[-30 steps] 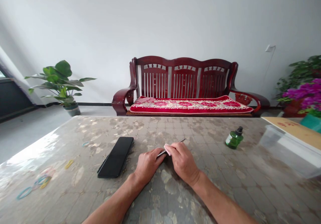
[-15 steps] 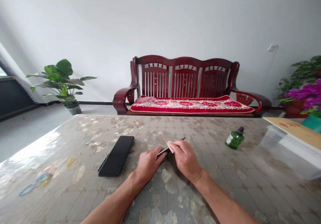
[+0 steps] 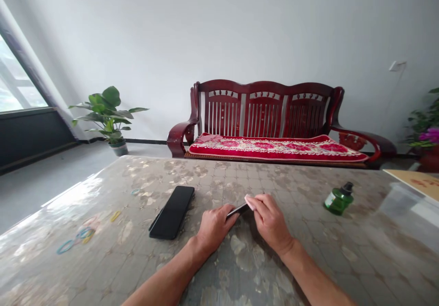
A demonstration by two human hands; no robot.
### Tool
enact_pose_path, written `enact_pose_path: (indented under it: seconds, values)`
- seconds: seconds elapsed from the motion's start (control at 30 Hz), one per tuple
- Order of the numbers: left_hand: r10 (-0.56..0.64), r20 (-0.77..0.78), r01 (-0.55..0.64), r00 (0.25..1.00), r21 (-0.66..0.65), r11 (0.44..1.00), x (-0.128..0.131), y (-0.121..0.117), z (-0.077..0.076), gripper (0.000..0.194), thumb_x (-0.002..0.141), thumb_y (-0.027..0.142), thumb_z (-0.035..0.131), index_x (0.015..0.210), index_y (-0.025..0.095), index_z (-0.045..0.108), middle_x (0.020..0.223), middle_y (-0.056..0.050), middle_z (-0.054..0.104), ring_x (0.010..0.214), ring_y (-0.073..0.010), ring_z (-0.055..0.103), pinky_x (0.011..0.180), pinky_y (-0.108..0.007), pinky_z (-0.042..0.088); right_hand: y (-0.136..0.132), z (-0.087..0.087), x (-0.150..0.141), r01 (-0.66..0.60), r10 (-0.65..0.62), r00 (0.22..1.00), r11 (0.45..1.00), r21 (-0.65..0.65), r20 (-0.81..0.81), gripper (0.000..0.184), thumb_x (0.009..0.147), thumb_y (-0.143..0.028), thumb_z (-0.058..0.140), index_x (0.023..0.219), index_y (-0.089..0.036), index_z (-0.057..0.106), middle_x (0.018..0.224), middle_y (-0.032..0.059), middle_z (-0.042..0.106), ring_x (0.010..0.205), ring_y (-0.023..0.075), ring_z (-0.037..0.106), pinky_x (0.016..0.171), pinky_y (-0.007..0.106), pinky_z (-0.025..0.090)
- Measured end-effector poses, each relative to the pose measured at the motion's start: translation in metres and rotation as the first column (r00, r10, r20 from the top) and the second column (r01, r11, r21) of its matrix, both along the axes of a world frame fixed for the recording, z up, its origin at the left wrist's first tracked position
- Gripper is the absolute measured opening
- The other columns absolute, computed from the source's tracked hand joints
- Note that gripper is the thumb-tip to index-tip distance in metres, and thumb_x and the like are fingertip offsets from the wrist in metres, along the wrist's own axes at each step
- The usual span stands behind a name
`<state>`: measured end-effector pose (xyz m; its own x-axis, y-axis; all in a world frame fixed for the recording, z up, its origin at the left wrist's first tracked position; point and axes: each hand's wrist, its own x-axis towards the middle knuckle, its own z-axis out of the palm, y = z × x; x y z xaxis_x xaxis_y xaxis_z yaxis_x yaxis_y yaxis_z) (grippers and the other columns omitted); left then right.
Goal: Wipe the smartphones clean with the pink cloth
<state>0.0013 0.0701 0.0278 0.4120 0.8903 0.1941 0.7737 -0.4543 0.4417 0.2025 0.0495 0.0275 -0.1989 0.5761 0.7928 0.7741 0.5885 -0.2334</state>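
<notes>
My left hand (image 3: 214, 226) is closed around the near end of a slim, dark, pen-like object (image 3: 238, 210), held slanting up to the right just over the table. A small white tissue or cloth (image 3: 249, 201) is pinched in the fingers of my right hand (image 3: 272, 221), pressed against the far end of that object. The tip is hidden behind these fingers. To the left of my hands, a black smartphone (image 3: 173, 212) lies flat, screen up, with another thin edge showing beneath it.
On the patterned table cover (image 3: 164, 274) lie coloured rubber bands (image 3: 77, 240) at left. A green bottle with a black cap (image 3: 339, 200) stands at right, near a clear plastic box (image 3: 408, 210) with a tan board (image 3: 416, 182) on top. A red wooden bench (image 3: 264, 114) is behind the table.
The view has turned left, so everything sits further right. My right hand with the tissue has slid outward along the dark object, whose tip no longer shows past my fingers.
</notes>
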Motion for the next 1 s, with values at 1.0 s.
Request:
enact_pose_path:
  seconds: [1.0]
  values:
    - [-0.003, -0.004, 0.003, 1.000, -0.074, 0.997, -0.002, 0.002, 0.006, 0.016, 0.098, 0.032, 0.052, 0.099, 0.026, 0.068, 0.091, 0.000, 0.075, 0.089, -0.0185, 0.071, 0.073, -0.021, 0.044, 0.031, -0.016, 0.029, 0.180, -0.236, 0.901, 0.967, -0.180, -0.365, 0.029, 0.084, -0.016, 0.048, 0.100, -0.020, 0.072, 0.093, 0.0078, 0.070, 0.085, 0.0211, 0.065, 0.078, 0.034, 0.054]
